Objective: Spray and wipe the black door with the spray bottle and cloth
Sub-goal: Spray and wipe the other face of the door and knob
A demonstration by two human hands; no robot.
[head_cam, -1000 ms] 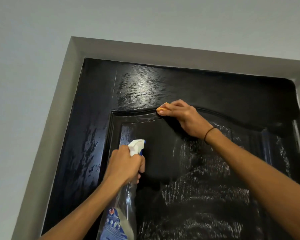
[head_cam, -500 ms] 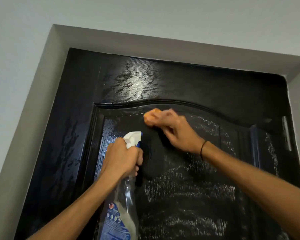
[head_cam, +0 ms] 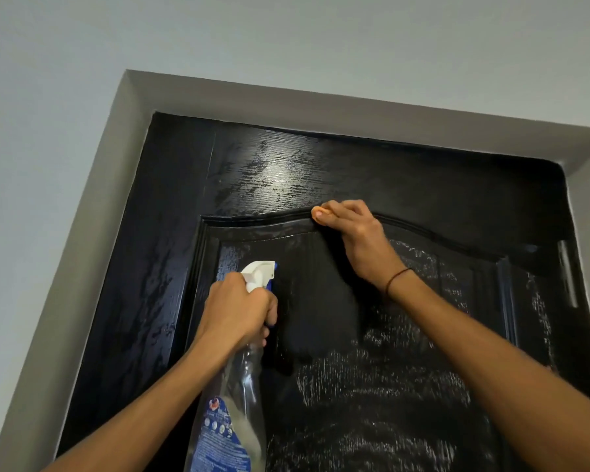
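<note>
Wiping the black door's (head_cam: 406,185) arched moulding.
Right hand (head_cam: 356,238) pinches orange cloth (head_cam: 319,210) at its fingertips; left hand (head_cam: 235,308) grips spray bottle (head_cam: 232,410) neck.

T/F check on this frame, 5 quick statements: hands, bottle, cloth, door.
1. The left hand grips the spray bottle. True.
2. The right hand presses an orange cloth to the arched moulding of the door. True.
3. The bottle's nozzle points at the ceiling. False: it faces the door panel.
4. The cloth lies low on the panel, beside the bottle. False: it is up at the moulding, above the bottle's head.
5. A dark band circles the right wrist. True.
</note>
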